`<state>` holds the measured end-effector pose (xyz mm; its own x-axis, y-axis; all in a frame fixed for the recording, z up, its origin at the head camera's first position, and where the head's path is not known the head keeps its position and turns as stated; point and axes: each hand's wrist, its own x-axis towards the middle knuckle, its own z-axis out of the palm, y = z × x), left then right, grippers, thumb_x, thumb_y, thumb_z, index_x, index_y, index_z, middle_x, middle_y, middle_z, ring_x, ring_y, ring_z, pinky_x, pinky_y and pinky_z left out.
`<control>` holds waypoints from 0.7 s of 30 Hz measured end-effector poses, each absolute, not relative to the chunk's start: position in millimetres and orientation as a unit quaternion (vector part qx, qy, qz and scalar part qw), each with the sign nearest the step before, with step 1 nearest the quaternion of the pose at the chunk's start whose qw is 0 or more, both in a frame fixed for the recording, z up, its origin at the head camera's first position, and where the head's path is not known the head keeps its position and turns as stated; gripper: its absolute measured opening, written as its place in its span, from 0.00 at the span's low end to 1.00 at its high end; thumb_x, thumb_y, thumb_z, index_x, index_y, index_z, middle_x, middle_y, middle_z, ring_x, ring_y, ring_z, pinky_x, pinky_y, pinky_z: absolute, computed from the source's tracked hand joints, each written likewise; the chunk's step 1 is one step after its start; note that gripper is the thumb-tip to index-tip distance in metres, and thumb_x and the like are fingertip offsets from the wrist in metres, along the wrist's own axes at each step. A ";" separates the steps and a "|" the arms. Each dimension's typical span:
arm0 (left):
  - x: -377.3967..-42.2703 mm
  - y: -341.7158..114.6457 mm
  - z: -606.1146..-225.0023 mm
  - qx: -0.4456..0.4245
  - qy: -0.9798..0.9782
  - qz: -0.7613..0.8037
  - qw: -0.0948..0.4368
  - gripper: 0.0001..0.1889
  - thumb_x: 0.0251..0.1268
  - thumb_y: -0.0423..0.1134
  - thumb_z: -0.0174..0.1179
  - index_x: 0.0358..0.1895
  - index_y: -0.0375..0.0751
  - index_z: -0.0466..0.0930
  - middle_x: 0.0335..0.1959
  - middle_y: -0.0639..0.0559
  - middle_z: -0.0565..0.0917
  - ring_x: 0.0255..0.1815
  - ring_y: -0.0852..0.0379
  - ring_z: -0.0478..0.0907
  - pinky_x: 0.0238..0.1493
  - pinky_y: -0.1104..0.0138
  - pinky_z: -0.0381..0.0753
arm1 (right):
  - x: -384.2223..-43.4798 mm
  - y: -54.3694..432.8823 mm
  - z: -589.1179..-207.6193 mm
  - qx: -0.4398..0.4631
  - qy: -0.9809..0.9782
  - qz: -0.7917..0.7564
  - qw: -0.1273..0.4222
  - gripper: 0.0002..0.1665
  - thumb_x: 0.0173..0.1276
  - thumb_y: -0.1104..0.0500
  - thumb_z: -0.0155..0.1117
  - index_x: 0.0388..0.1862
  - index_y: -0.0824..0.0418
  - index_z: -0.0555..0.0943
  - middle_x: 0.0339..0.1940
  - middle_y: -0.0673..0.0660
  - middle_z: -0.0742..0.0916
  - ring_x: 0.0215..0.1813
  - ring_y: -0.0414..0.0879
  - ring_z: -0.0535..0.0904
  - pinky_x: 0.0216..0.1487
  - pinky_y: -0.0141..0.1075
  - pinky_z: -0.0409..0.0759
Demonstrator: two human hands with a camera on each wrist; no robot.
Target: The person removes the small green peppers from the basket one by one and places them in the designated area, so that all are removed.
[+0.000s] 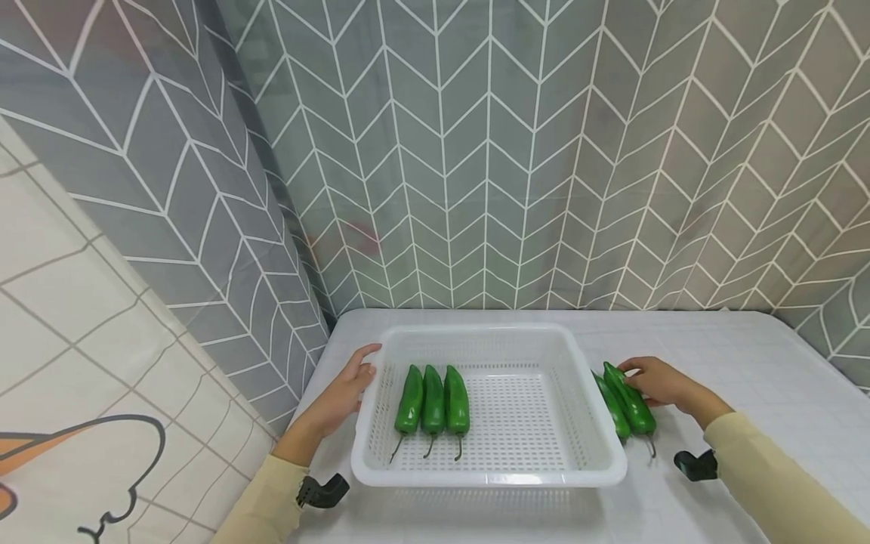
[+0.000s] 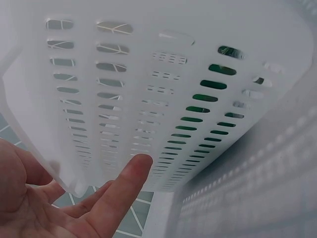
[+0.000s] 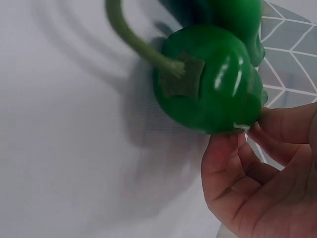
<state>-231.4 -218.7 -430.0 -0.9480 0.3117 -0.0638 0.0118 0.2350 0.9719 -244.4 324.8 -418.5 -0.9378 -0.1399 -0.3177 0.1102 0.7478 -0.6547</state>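
On the right of the white basket, my right hand [image 1: 655, 380] pinches a long green pepper [image 1: 632, 404] between thumb and fingers. In the right wrist view the fingertips grip the side of this pepper [image 3: 213, 84], its stem toward the camera. A second green pepper [image 1: 614, 408] lies against it, partly hidden by the basket rim. My left hand [image 1: 347, 389] rests at the left rim of the basket [image 1: 489, 478]. One finger [image 2: 129, 178] extends along the basket's slotted outer wall. Inside, on the left, three green peppers [image 1: 433, 400] lie side by side, stems toward me.
The basket stands on a white-covered table [image 1: 734, 355]. A grey chevron-patterned curtain [image 1: 476, 151] hangs behind it and along the left side. A pale tile-patterned sheet [image 1: 102, 317] is at the left. Dark devices [image 1: 696, 465] sit at both wrists.
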 end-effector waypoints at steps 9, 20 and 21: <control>-231.1 -219.2 -429.9 0.106 0.775 0.611 0.119 0.25 0.87 0.42 0.37 0.80 0.53 0.48 0.69 0.35 0.69 0.60 0.41 0.79 0.48 0.52 0.85 | -244.9 323.0 -419.7 -0.007 0.919 -0.351 0.180 0.24 0.78 0.65 0.49 0.64 0.81 0.67 0.56 0.80 0.77 0.51 0.61 0.80 0.45 0.49 0.86; -231.4 -218.5 -430.6 0.110 0.775 0.611 0.121 0.25 0.87 0.42 0.36 0.80 0.53 0.48 0.70 0.35 0.69 0.61 0.39 0.78 0.49 0.51 0.85 | -241.5 319.6 -407.7 -0.046 0.934 -0.334 0.119 0.28 0.79 0.59 0.53 0.64 0.82 0.68 0.59 0.82 0.76 0.56 0.71 0.79 0.50 0.53 0.84; -231.4 -218.3 -430.7 0.111 0.774 0.611 0.122 0.25 0.87 0.42 0.35 0.80 0.53 0.47 0.70 0.34 0.69 0.61 0.39 0.78 0.48 0.51 0.85 | -241.2 319.2 -407.4 -0.050 0.936 -0.330 0.109 0.28 0.79 0.59 0.53 0.64 0.82 0.68 0.58 0.82 0.77 0.55 0.71 0.79 0.49 0.53 0.84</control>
